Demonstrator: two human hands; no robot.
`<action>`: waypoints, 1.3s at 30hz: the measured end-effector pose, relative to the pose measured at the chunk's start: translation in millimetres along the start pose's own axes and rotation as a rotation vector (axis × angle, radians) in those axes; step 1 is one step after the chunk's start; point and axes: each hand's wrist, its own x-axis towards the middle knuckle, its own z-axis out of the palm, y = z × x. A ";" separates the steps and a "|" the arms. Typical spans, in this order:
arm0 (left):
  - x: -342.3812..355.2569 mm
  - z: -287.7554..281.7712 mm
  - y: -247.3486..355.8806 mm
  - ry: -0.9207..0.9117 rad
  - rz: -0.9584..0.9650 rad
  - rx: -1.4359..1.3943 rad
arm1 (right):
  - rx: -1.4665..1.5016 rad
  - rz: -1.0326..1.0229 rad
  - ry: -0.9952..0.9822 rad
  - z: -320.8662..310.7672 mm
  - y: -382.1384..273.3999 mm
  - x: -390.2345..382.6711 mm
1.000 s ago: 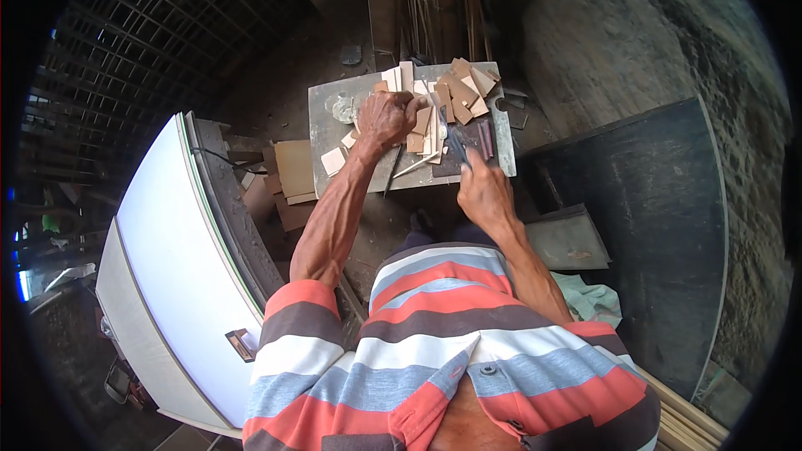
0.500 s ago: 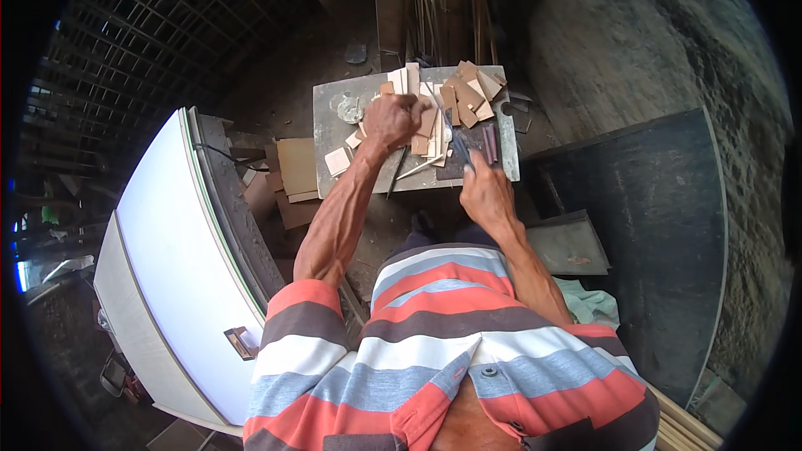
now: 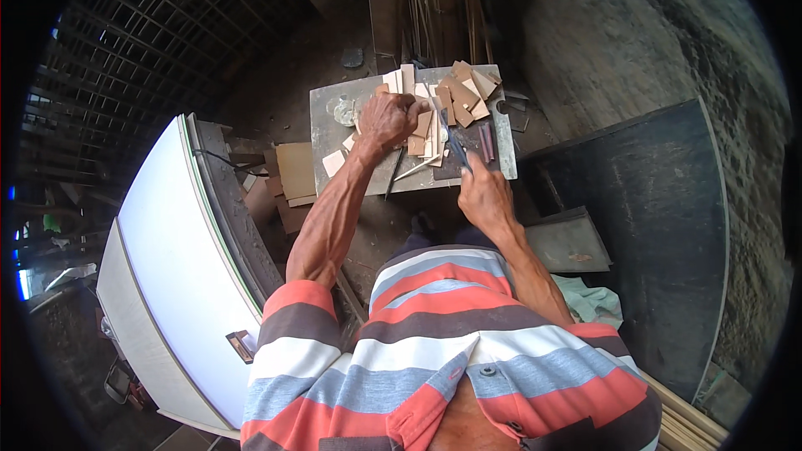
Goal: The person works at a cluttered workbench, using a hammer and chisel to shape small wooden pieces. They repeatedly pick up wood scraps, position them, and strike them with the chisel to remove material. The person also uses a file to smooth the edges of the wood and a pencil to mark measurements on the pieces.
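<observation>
"What's at the far left of the room?"

"A dim lattice point(image 3: 175, 42), then a large white panel point(image 3: 188, 259). Right of that, flat brown boards point(image 3: 296, 169) lie low, beside the tabletop."

"And the tabletop point(image 3: 324, 129) itself?"

"Grey and worn, slightly crowded. A round, pale object point(image 3: 343, 111) sits toward its left edge; I can't tell what it is. Next comes the left grip point(image 3: 388, 119), over the wood pieces, knuckles up."

"Is it holding anything?"

"Can't tell; the fingertips are hidden. A dark thin stick point(image 3: 394, 171) lies just nearer the person, tip over the front edge."

"Where are the wood pieces?"

"Brown and pale ones, heaped from the middle to the far right corner; that cluster of wood pieces point(image 3: 462, 92) overlaps untidily. Tall thin slats point(image 3: 424, 0) stand beyond the tabletop."

"The other side?"

"The right grip point(image 3: 487, 198) is closed around a dark-handled tool point(image 3: 457, 152), which points away over a dark patch on the tabletop. Reddish bars point(image 3: 487, 142) lie just right of it."

"And past the tabletop?"

"A grey sheet point(image 3: 568, 244), a pale green cloth point(image 3: 591, 301), a rough wall point(image 3: 618, 42), and a big black board point(image 3: 647, 225) in front of it."
</observation>
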 end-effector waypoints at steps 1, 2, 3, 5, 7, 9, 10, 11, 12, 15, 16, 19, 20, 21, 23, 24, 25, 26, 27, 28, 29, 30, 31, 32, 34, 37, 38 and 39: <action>-0.6 1.9 5.3 -0.007 -0.018 -0.008 | -0.006 0.013 -0.007 6.0 1.1 15.9; -0.5 4.7 8.1 -0.013 -0.035 -0.017 | -0.011 0.026 -0.014 10.3 4.1 26.1; 3.6 5.3 -5.5 -0.045 -0.021 -0.041 | 0.001 -0.011 -0.034 13.9 6.0 27.9; 2.5 0.9 -9.8 0.002 -0.008 -0.026 | 0.018 -0.030 0.003 4.2 2.4 4.3; -7.0 4.9 0.7 -0.061 -0.007 -0.004 | 0.021 -0.010 0.030 3.3 3.6 -6.6; 1.3 4.8 0.6 -0.039 -0.030 -0.026 | 0.016 -0.009 0.006 15.5 3.0 25.8; 5.2 4.1 0.8 -0.024 -0.042 -0.035 | 0.015 -0.012 -0.005 16.4 -0.2 35.9; 4.5 4.3 2.0 -0.045 -0.044 -0.028 | -0.015 0.018 -0.014 9.3 -2.4 13.4; 2.5 4.2 4.0 -0.067 -0.046 -0.023 | 0.046 0.021 0.000 2.7 -1.5 -6.9; 2.9 3.8 6.0 -0.067 -0.056 -0.039 | 0.023 0.027 0.030 7.4 2.4 11.0; 9.3 2.4 3.8 -0.020 -0.063 -0.069 | 0.031 0.004 0.038 11.6 2.2 27.2; 14.9 -5.2 3.7 -0.080 -0.044 -0.047 | 0.053 -0.018 0.064 4.4 1.5 6.9; 14.2 -4.8 5.9 -0.102 -0.054 -0.035 | 0.067 -0.018 0.080 2.5 2.1 -0.2; 14.5 -0.2 8.4 -0.131 -0.001 -0.004 | 0.049 0.023 0.035 1.1 -1.1 11.7; 17.4 6.4 7.2 -0.116 -0.024 -0.026 | 0.014 0.004 0.035 5.5 3.4 27.0; 22.4 5.6 4.1 -0.101 -0.032 -0.029 | 0.007 -0.065 0.088 11.5 7.7 30.8; 16.7 3.0 -0.6 -0.134 -0.074 -0.032 | 0.018 -0.042 0.079 9.5 6.4 25.9; 19.6 1.9 -6.2 -0.114 -0.054 -0.053 | 0.028 -0.020 0.070 4.7 4.9 12.4; 17.0 4.6 2.4 -0.144 -0.043 -0.054 | 0.032 0.024 0.061 0.5 4.9 -0.3; 15.0 8.0 12.2 -0.173 -0.032 -0.055 | 0.017 0.048 0.039 0.7 3.6 8.7; 16.7 6.8 18.1 -0.146 -0.048 -0.081 | 0.001 0.072 0.016 2.9 1.9 27.8; 23.0 4.3 12.7 -0.062 -0.025 -0.110 | -0.009 0.080 -0.003 4.4 -0.5 42.1; 21.0 6.5 5.1 -0.077 -0.053 -0.125 | 0.017 0.008 0.027 3.9 0.8 30.3; 19.3 8.8 -1.0 -0.092 -0.081 -0.140 | 0.033 -0.015 0.063 3.6 4.2 18.8; 18.3 7.1 6.4 -0.115 -0.056 -0.156 | 0.059 -0.039 0.127 0.3 6.8 -1.9; 17.2 9.1 21.2 -0.178 -0.112 -0.179 | 0.000 0.052 -0.002 3.9 9.0 29.9; 16.9 9.1 16.1 -0.190 -0.101 -0.167 | -0.016 0.027 -0.005 5.0 9.8 30.7; 21.8 7.6 7.4 -0.182 -0.089 -0.152 | 0.015 -0.051 0.080 8.0 16.5 20.6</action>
